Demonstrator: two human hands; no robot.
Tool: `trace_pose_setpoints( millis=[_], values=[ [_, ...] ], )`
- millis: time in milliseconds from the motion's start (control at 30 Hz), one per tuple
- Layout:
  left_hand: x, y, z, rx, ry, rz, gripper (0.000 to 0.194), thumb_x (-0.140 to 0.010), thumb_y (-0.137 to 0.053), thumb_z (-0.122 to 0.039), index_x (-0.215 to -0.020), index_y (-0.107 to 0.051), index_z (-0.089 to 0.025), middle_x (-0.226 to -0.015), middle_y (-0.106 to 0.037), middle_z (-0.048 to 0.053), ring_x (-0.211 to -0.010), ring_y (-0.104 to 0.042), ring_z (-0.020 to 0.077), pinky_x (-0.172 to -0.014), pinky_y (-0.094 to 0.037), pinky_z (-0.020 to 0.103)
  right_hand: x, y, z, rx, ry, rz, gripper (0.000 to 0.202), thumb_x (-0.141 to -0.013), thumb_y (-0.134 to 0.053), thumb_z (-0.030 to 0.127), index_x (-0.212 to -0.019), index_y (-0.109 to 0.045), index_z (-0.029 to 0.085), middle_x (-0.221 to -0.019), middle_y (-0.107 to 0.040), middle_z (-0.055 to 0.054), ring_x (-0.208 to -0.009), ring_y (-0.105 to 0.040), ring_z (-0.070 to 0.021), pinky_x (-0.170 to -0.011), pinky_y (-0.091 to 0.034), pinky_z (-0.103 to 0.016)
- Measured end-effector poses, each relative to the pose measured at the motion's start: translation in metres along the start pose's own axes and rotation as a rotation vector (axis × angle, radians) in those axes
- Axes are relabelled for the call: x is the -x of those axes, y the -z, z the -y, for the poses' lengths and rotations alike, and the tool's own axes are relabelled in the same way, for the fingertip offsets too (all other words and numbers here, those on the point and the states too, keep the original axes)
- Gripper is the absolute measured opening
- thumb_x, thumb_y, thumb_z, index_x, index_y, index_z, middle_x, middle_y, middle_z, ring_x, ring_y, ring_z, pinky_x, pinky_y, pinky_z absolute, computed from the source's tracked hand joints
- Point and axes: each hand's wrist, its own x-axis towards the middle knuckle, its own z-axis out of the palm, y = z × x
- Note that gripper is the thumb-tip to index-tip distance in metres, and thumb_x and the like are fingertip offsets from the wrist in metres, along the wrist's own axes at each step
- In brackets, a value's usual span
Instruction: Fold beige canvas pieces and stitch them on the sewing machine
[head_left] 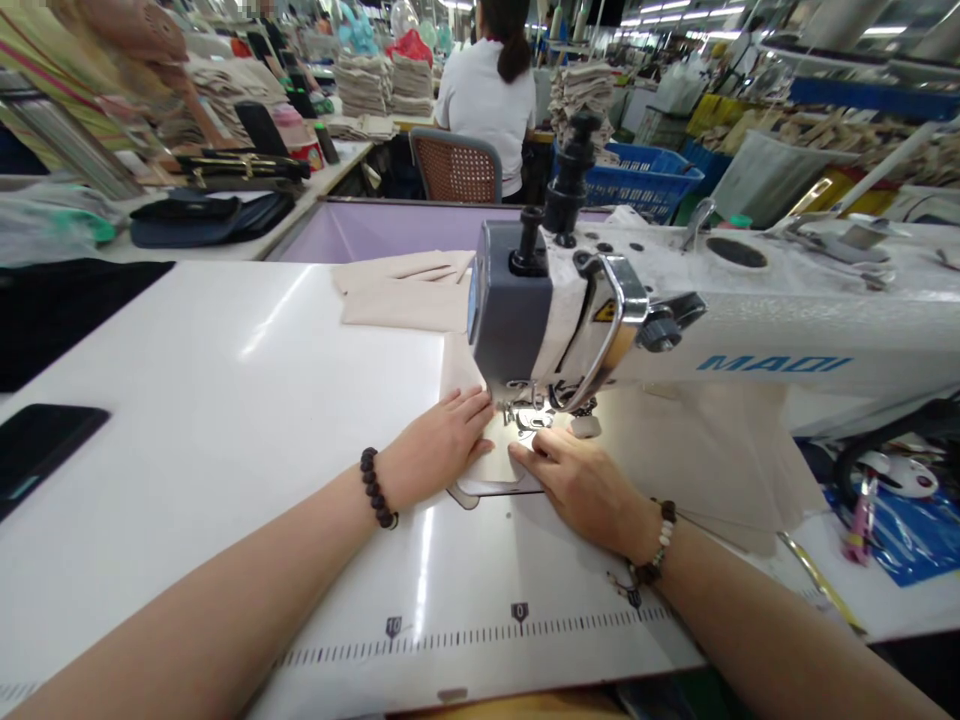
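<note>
A beige fabric piece lies under the presser foot of a white and grey sewing machine, lit by the machine's lamp. My left hand rests flat on the fabric, left of the needle area, fingers stretched out and together. Just right of the foot, my right hand is at the fabric's edge with curled fingers and the thumb pointing left; part of its grip is hidden. Beneath the machine arm, to the right, spreads a larger beige fabric. More folded beige fabric lies behind the machine head.
A phone and black cloth lie at the left. Yellow-handled tweezers and a pink tool are at the right. Ahead, a person in a white shirt sits near a blue basket.
</note>
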Motion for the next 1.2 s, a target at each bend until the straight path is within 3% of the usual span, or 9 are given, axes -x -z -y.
trace_pose_setpoints(
  millis=[233,500,800,967,1200],
  values=[
    [0.013,0.010,-0.013,0.108,-0.248,0.056,0.017,-0.090,-0.043,-0.019,-0.089,-0.061,-0.016,-0.096,-0.060,0.006,-0.094,-0.055,0.0170,-0.086,-0.046,0.031,0.008,0.002,-0.001,-0.051,0.242,-0.031,0.026,-0.087,-0.035,0.014,-0.091,-0.060,0.014,-0.071,-0.050,-0.004,-0.065,-0.040,-0.0165,-0.063,-0.030,-0.032],
    [0.011,0.009,-0.012,0.101,-0.153,0.073,0.022,-0.091,-0.040,-0.021,-0.090,-0.061,-0.013,-0.100,-0.059,0.007,-0.094,-0.055,0.0188,-0.085,-0.047,0.033,0.003,0.001,-0.002,-0.066,0.090,0.015,0.023,-0.085,-0.040,0.015,-0.096,-0.061,0.016,-0.076,-0.053,-0.004,-0.068,-0.044,-0.0168,-0.066,-0.031,-0.032],
    [-0.002,0.007,-0.003,0.137,-0.068,0.037,0.024,-0.092,-0.038,-0.018,-0.086,-0.060,-0.011,-0.098,-0.058,0.008,-0.093,-0.056,0.0175,-0.084,-0.047,0.031,-0.008,-0.004,-0.001,-0.041,-0.063,0.005,0.031,-0.083,-0.043,0.012,-0.110,-0.057,0.014,-0.083,-0.056,-0.007,-0.076,-0.048,-0.0193,-0.075,-0.035,-0.032],
    [-0.006,0.004,-0.002,0.139,-0.011,0.004,0.024,-0.092,-0.038,-0.020,-0.093,-0.060,-0.012,-0.100,-0.058,0.007,-0.093,-0.056,0.0175,-0.085,-0.047,0.031,-0.011,-0.006,-0.001,-0.024,-0.100,-0.027,0.032,-0.081,-0.046,0.010,-0.111,-0.056,0.013,-0.089,-0.057,-0.008,-0.081,-0.048,-0.0202,-0.081,-0.035,-0.033],
    [-0.008,0.003,-0.002,0.093,0.008,-0.038,0.017,-0.089,-0.044,-0.017,-0.098,-0.058,-0.012,-0.104,-0.058,0.007,-0.101,-0.054,0.0187,-0.091,-0.044,0.030,-0.011,-0.003,0.001,-0.010,-0.123,-0.022,0.028,-0.081,-0.048,0.008,-0.106,-0.058,0.014,-0.088,-0.058,-0.006,-0.081,-0.050,-0.0176,-0.072,-0.036,-0.027]
  ],
)
